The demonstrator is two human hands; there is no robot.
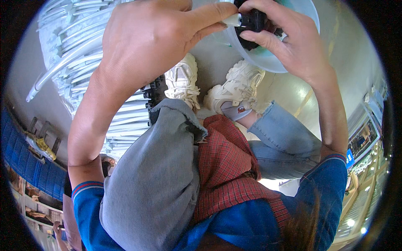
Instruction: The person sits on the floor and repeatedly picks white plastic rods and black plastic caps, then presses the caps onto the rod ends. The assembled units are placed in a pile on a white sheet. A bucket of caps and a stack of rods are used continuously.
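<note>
My left hand (157, 34) grips the end of a translucent white plastic tube (232, 20) between thumb and fingers. My right hand (282, 34) holds a black plastic fitting (253, 20) between thumb and fingers; the tube's end meets it. Both hands are at the top of the view. Beneath the right hand stands a translucent plastic tub (276, 67) with more black parts inside. On the left lies a large pile of similar white tubes (125, 120), several with black fittings (152, 94) at their ends. How far the tube sits in the fitting cannot be told.
One long tube (51, 73) sticks out from the pile at the left. My shoes (182, 78) rest on the floor between pile and tub. A blue slatted object (31, 157) and shelving (40, 210) stand at the far left. Part of another person (70, 216) shows at lower left.
</note>
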